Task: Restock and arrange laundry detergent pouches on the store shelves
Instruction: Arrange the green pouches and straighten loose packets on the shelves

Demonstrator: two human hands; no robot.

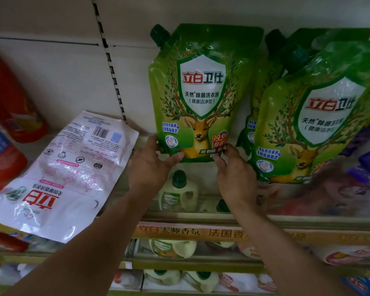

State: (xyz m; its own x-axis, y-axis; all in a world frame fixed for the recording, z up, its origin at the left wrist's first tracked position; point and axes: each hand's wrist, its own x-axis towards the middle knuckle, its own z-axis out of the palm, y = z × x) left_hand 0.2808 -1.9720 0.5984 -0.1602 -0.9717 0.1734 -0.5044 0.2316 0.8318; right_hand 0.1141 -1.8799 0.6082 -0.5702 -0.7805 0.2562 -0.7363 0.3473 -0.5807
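Green glossy deer-print spouted detergent pouch point(199, 97) stands upright near shelf point(201, 216) back edge. Left hand point(152, 165) and right hand point(235, 178) pinch its bottom corners. Likely heavy, floppy, slick; support the base.

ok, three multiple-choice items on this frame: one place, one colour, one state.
1. Where does the white pouch lie relative to the held green pouch?
A) to its left
B) to its right
C) on top of it

2. What colour is the held pouch's cap?
A) red
B) dark green
C) white

3. How is the held pouch?
A) lying flat, untouched
B) upright, gripped at its bottom corners by the left hand and right hand
C) upside down

1 A: it lies flat, left of the green one.
2 B: the spout cap at top left is dark green.
3 B: the print reads upright and both hands hold the lower edge.
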